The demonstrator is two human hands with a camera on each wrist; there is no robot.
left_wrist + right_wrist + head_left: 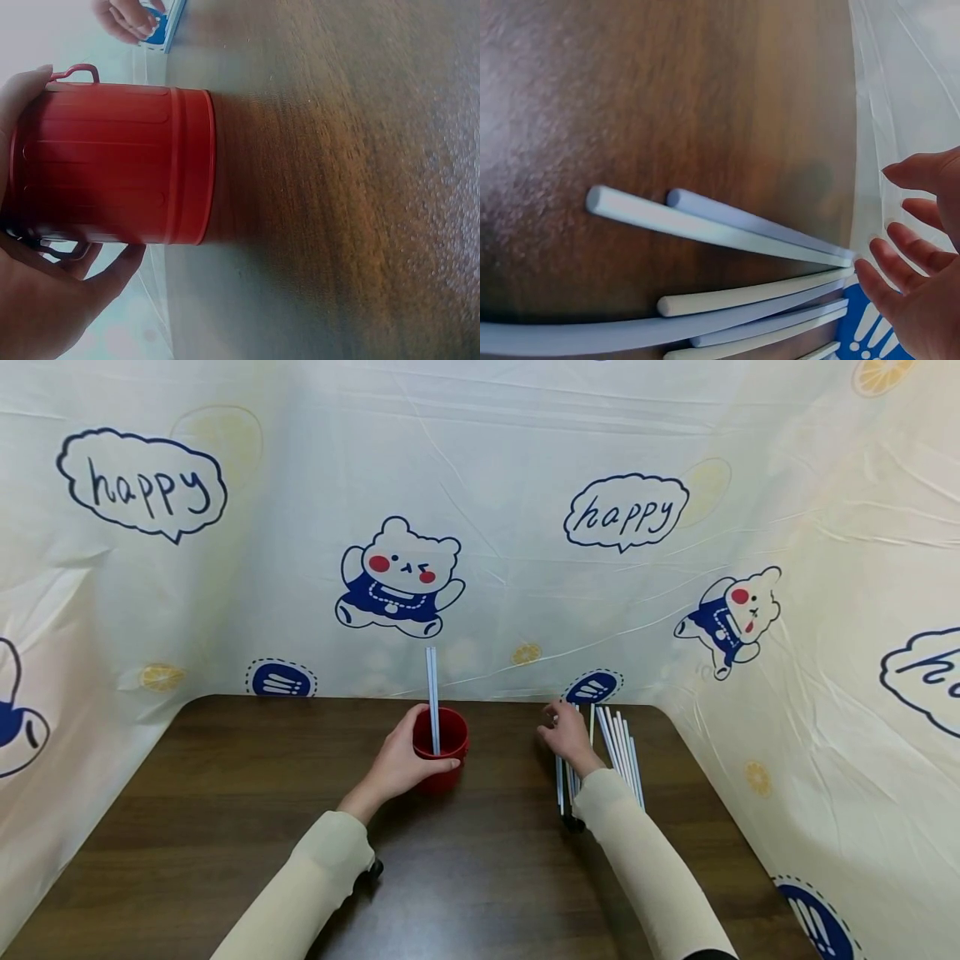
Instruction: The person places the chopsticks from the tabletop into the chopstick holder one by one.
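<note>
In the head view my left hand (401,764) grips a red cup (441,777) with thumb and fingers around its sides. The cup stands upright with a few pale blue sticks (432,693) leaning in it. In the left wrist view the cup (112,161) has small wire handles at its rim. My right hand (570,739) is over the far ends of several white and pale blue sticks (622,747) lying on the table. In the right wrist view its fingers (889,259) are spread and loosely bent beside the ends of the sticks (727,232), holding nothing.
The brown wooden table (225,827) meets a pale printed curtain (510,468) along its back and right edges. The sticks lie in two loose groups at the back right, partly under my right hand and sleeve.
</note>
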